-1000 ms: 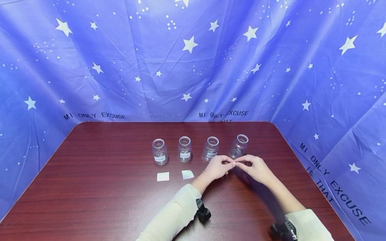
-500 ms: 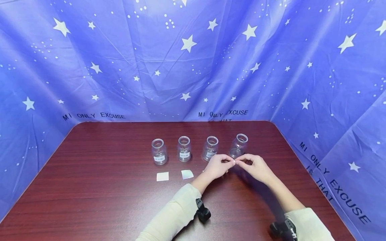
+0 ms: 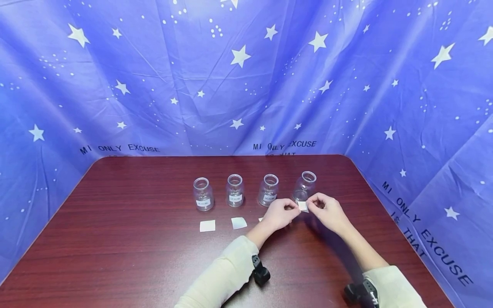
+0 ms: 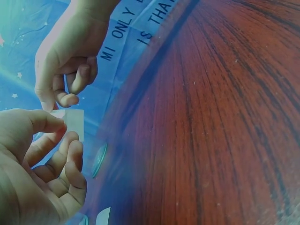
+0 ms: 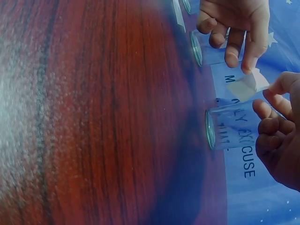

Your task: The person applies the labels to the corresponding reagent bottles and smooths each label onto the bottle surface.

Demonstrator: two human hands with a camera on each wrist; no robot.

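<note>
Both hands meet over the table in front of the rightmost glass jar point(image 3: 306, 184). Between them is a small white sticker label point(image 3: 302, 206). My left hand point(image 3: 280, 212) pinches one edge of it between thumb and forefinger, the other fingers curled below. From the opposite side my right hand point(image 3: 327, 212) pinches it by thumb and forefinger. In the right wrist view the label point(image 5: 242, 89) looks bent, with a flap raised toward the right hand. The left wrist view shows its pale, flat face point(image 4: 75, 124) past the left fingertips.
Three more glass jars, the left jar point(image 3: 203, 194), second jar point(image 3: 235, 188) and third jar point(image 3: 269, 187), stand in a row and bear printed white labels. White paper pieces, left point(image 3: 207, 226) and middle point(image 3: 239, 223), lie in front; another point(image 3: 261, 219) is partly behind the left wrist.
The fingertips, close together before, have drawn slightly apart. The label has turned, so its white face now shows between them. The jars stay in place.
</note>
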